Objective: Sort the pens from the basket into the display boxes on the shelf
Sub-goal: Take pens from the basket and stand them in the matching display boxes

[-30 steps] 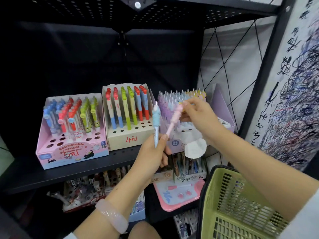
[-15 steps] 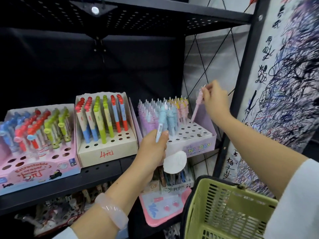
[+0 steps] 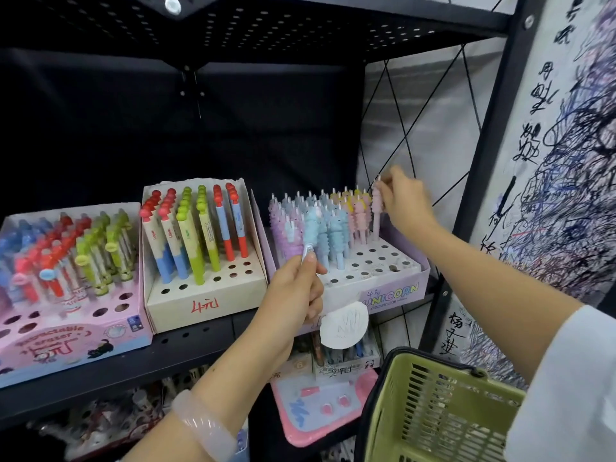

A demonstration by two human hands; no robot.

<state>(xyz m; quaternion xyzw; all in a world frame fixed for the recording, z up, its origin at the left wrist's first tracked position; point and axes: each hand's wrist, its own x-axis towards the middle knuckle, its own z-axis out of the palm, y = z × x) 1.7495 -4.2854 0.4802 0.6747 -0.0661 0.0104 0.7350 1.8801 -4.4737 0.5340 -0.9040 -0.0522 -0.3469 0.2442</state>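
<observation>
Pink ridged pen (image 3: 377, 208) pinched by right hand (image 3: 405, 203) at two o'clock; left hand (image 3: 293, 295) grips knobbly blue pen (image 3: 310, 228)

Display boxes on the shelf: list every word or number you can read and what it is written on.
"UNICORN": front of the purple box.
"4元", red handwriting: front of the beige box.
"Retractable eraser": front of the pink box, partly blurred.
Large red handwritten price on the pink box: unclear.
Print on the pen barrels and the lower-shelf labels: too small to read.
</observation>
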